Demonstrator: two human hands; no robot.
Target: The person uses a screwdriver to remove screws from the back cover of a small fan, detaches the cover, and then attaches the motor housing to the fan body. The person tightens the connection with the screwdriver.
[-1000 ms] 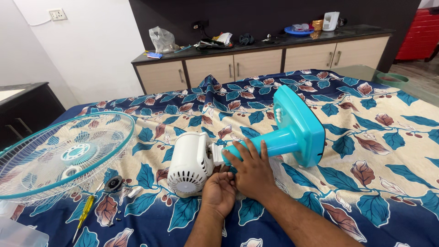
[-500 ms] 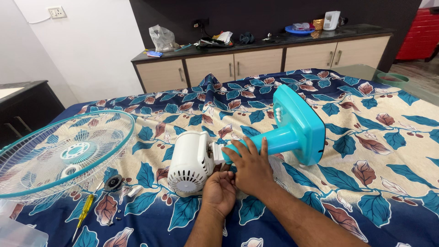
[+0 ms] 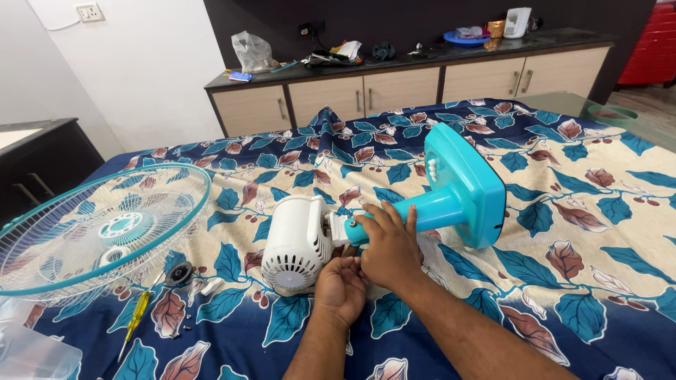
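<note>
Fan stand (image 3: 451, 200) shifted slightly, right hand (image 3: 389, 246) still gripping it, left hand (image 3: 341, 287) curled beneath, grasp hidden

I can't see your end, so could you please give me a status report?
Right hand gripping teal fan stand. Left hand under the joint by white motor housing. Nothing in the way.

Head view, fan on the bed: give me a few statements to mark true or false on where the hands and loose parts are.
1. The right hand rests on the turquoise fan stand near its joint with the white motor housing. True.
2. The left hand holds the yellow screwdriver. False: the screwdriver lies on the bedsheet, apart from both hands.
3. The fan stand is standing upright. False: it lies on its side.
4. The fan guard lies to the left of the motor housing. True.
</note>
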